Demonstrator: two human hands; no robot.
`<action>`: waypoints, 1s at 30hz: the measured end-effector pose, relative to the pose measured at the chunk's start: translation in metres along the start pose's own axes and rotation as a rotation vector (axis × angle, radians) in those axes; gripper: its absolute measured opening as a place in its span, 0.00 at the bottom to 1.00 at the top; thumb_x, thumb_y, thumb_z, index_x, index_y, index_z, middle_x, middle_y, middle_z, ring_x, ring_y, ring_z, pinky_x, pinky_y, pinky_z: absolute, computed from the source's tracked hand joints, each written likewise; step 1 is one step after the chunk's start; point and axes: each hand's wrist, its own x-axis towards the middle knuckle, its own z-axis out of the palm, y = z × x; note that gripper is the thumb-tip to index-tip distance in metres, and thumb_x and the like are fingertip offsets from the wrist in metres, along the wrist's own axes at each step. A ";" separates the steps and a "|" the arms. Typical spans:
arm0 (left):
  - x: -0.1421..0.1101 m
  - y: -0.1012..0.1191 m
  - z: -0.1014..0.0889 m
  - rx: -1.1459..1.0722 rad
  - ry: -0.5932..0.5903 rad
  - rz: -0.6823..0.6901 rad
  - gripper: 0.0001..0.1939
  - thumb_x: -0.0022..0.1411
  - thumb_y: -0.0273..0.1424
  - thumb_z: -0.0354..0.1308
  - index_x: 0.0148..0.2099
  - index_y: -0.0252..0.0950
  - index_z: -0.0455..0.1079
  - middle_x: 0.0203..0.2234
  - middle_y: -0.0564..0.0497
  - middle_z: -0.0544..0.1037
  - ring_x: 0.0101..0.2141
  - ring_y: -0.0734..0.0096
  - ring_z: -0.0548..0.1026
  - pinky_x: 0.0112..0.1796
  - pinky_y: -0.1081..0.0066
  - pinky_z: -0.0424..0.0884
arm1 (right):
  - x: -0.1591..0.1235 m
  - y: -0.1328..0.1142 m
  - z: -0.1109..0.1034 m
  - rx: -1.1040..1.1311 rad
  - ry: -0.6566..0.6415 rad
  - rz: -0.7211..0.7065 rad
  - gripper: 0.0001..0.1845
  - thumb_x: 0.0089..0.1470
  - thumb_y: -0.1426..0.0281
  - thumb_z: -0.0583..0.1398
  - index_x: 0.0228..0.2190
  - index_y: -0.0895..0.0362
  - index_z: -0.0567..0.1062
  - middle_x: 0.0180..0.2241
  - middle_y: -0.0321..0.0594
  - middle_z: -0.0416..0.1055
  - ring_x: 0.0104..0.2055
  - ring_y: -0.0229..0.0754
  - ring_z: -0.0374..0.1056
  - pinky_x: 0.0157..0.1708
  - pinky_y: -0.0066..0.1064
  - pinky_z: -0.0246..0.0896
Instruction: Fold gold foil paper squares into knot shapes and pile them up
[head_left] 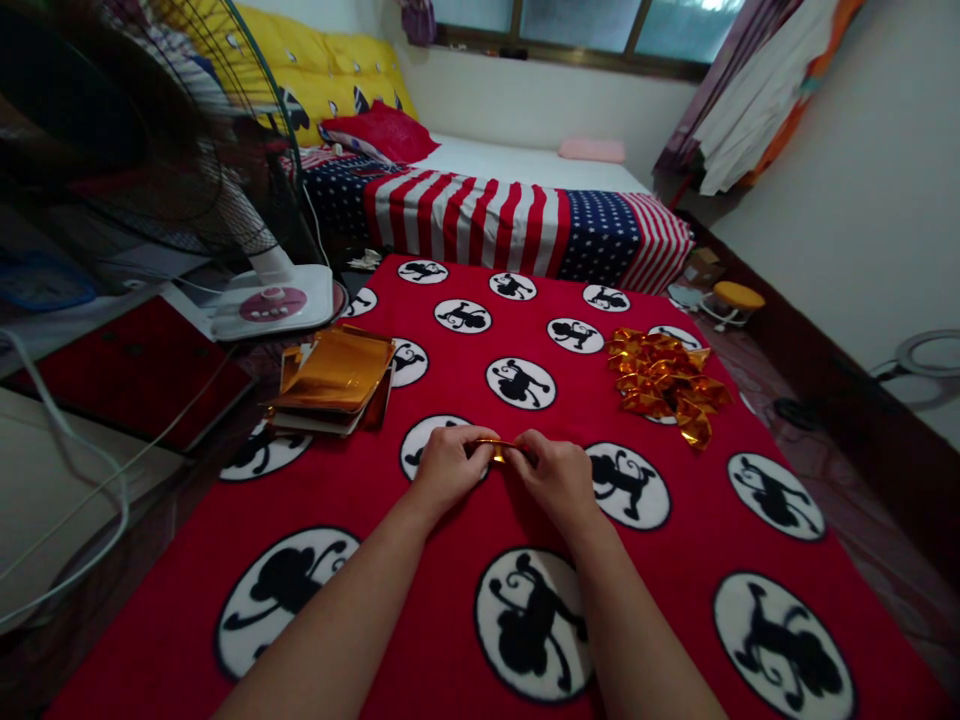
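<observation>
Between my two hands is a small folded piece of gold foil paper [498,453], mostly covered by the fingers. My left hand [451,462] pinches its left end, and my right hand [553,470] pinches the right end. Both hands are just above the red cloth [420,590] with black monkey figures in white circles. Left of them lies a stack of flat gold foil sheets [337,370]. Over to the right is a pile of folded gold foil pieces [660,375].
A standing fan [274,300] is at the left, beside a dark red box [127,370] and a white cable [120,480]. Behind the cloth is a bed with a striped and starred cover [465,215]. An orange-topped stool [739,296] stands by the right wall.
</observation>
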 end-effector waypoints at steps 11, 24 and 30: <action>0.000 -0.002 -0.001 0.031 -0.002 -0.023 0.12 0.54 0.24 0.56 0.36 0.38 0.80 0.31 0.52 0.83 0.33 0.69 0.79 0.36 0.74 0.70 | 0.003 -0.007 -0.015 0.031 -0.024 -0.087 0.05 0.54 0.66 0.60 0.30 0.52 0.76 0.33 0.35 0.75 0.37 0.40 0.70 0.30 0.28 0.50; 0.002 -0.004 -0.005 -0.029 -0.064 -0.044 0.15 0.54 0.24 0.53 0.39 0.37 0.80 0.32 0.50 0.83 0.34 0.68 0.79 0.38 0.73 0.70 | 0.017 -0.018 -0.019 -0.045 -0.116 -0.209 0.05 0.56 0.69 0.57 0.30 0.54 0.74 0.32 0.36 0.74 0.34 0.38 0.67 0.29 0.29 0.46; 0.002 -0.006 -0.010 -0.092 -0.122 -0.031 0.18 0.57 0.24 0.49 0.42 0.36 0.80 0.23 0.52 0.79 0.27 0.72 0.75 0.32 0.76 0.67 | 0.020 -0.019 -0.014 -0.071 -0.066 -0.216 0.03 0.54 0.69 0.59 0.29 0.54 0.72 0.32 0.35 0.73 0.34 0.39 0.67 0.29 0.30 0.45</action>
